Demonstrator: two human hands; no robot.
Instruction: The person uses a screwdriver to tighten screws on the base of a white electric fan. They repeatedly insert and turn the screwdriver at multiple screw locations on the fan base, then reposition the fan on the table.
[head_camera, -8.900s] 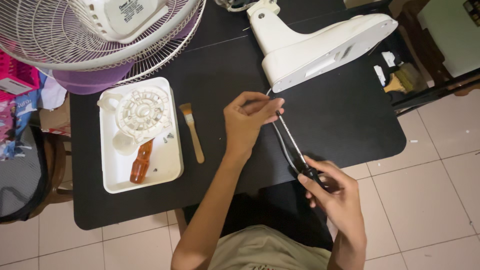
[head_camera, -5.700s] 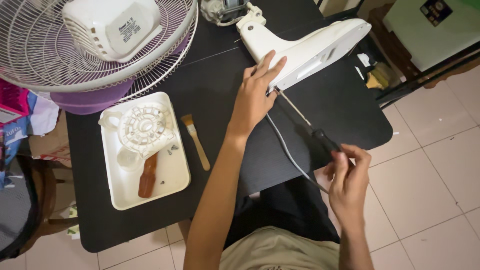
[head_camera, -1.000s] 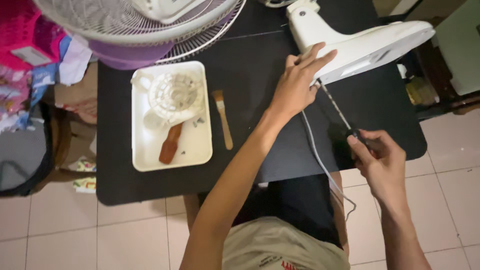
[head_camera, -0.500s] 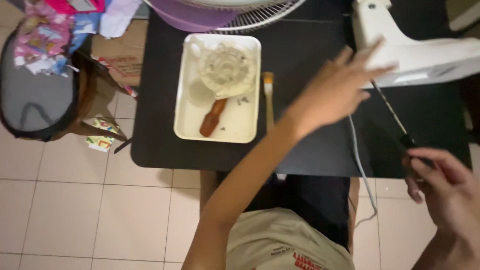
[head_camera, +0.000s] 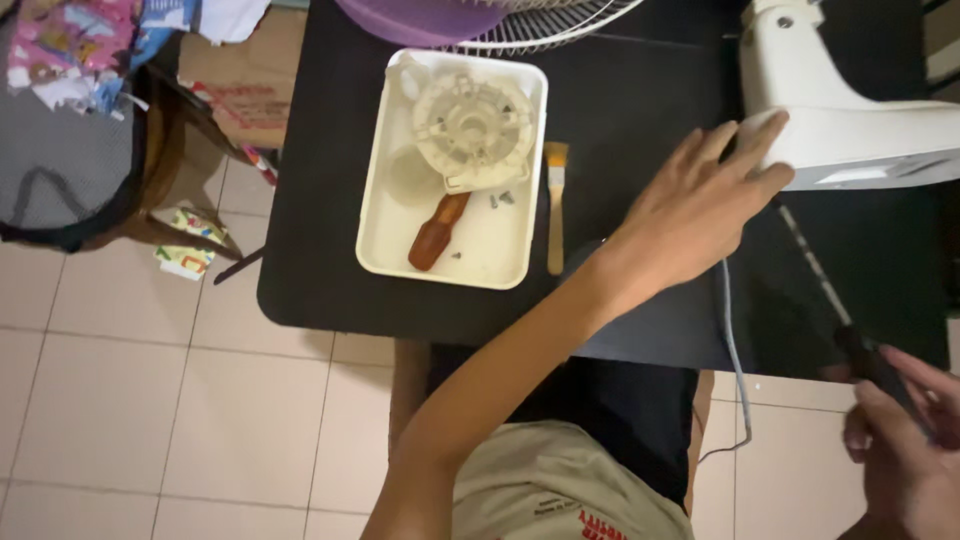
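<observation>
I am resting my left hand (head_camera: 700, 205) flat on the narrow end of the white fan base (head_camera: 850, 135), fingers spread and open, pressing it down, seemingly so the base is not sliding on the black table (head_camera: 320, 250). My right hand (head_camera: 905, 440) is gripping the dark handle of a long screwdriver (head_camera: 815, 270) at the lower right, fingers curled shut around it. Its thin shaft is angling up toward the underside of the base, where the tip is meeting the plastic just beside my left fingertips. A grey cord (head_camera: 732, 330) is running out from under my left hand, down over the table edge and dangling toward the floor.

To the left, a white tray (head_camera: 385, 230) is sitting on the table, apparently keeping loose parts together. It is holding a round white plastic fan part (head_camera: 470, 125), a paler round cap (head_camera: 412, 175), a second screwdriver with a brown handle (head_camera: 437, 232) and a few small screws (head_camera: 500, 200). A small paintbrush (head_camera: 555, 205) is lying just beside the tray's right rim. The wire fan guard (head_camera: 540, 20) is showing at the top edge.
</observation>
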